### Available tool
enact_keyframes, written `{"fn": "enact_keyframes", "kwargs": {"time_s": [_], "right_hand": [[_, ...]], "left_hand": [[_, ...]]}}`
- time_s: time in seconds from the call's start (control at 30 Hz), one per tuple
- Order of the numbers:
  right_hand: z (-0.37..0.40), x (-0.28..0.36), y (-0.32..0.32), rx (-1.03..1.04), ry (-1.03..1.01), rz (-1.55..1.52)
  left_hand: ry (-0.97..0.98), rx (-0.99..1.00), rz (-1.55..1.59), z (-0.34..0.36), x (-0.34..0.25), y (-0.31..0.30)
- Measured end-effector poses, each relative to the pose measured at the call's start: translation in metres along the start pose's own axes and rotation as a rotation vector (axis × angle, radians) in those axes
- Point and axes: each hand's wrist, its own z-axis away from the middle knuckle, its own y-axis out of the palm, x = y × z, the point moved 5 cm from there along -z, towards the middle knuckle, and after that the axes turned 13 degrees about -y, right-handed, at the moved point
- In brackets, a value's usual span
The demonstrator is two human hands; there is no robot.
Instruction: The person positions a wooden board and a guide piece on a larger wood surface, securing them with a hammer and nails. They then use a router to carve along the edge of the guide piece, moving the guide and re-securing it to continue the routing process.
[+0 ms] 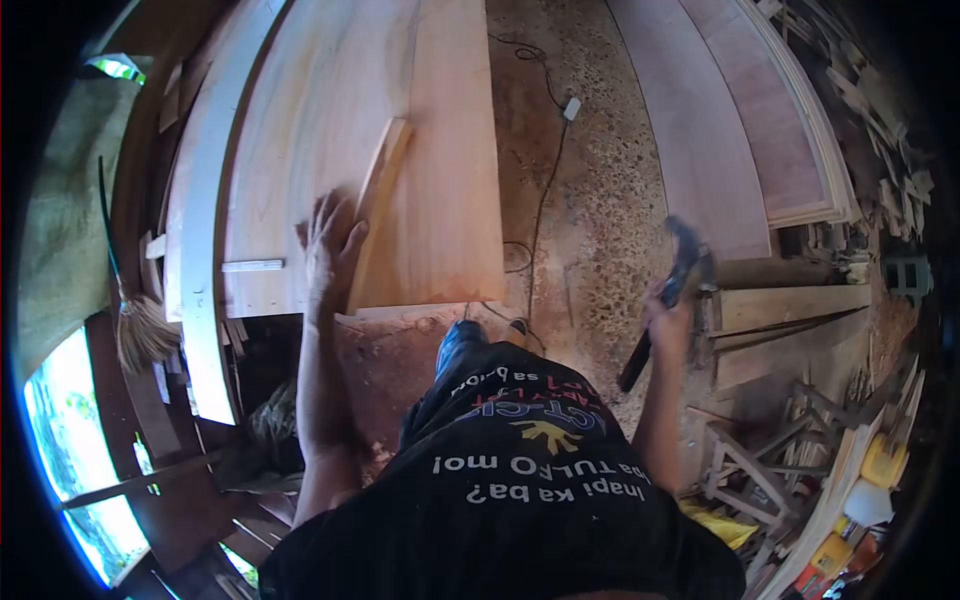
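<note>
While our spread left hand pins the batten near the panel's front edge, our right hand clamps the hammer.

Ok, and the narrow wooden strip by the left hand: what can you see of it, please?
The wooden strip is long, narrow and straight, of light brown wood, slightly darker than the pale board it lies flat on. It runs at a slant, its near end close to the board's near edge. The left hand rests open, fingers spread, against its near half. The right hand, shut on a hammer, is well away from it.
</note>
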Motion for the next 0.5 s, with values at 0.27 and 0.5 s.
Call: {"fn": "enact_keyframes", "kwargs": {"time_s": [0.27,0.5], "right_hand": [[0.01,-0.157,-0.052,0.383,0.276,0.336],[-0.081,-0.139,-0.042,0.552,0.345,0.419]], "left_hand": [[-0.197,0.138,-0.091,0.004,-0.025,0.007],[-0.268,-0.038,-0.079,-0.015,-0.062,0.025]]}}
